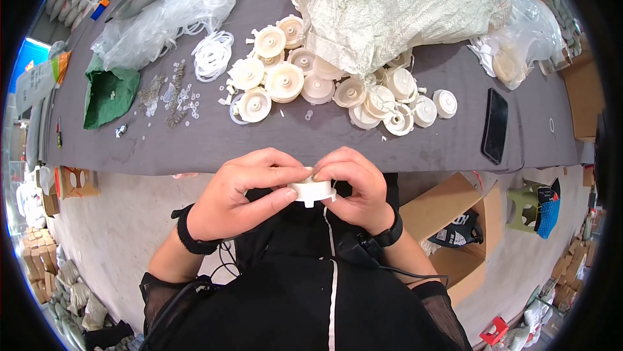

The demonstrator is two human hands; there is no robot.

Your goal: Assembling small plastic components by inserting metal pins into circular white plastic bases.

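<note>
Both hands hold one white round plastic part (312, 191) just in front of the table's near edge, above my lap. My left hand (241, 194) grips its left side, thumb under the rim. My right hand (354, 187) covers its right side, fingertips pressed on top. A heap of several matching white round plastic parts (324, 85) lies on the grey table (195, 143) beyond my hands.
A large woven sack (402, 7) lies at the back. Clear plastic bags (169, 13), white rings (213, 54), small washers and springs (172, 98) and a green bag (110, 94) sit to the left. A black phone (496, 125) lies right. Cardboard boxes (454, 221) stand on the floor.
</note>
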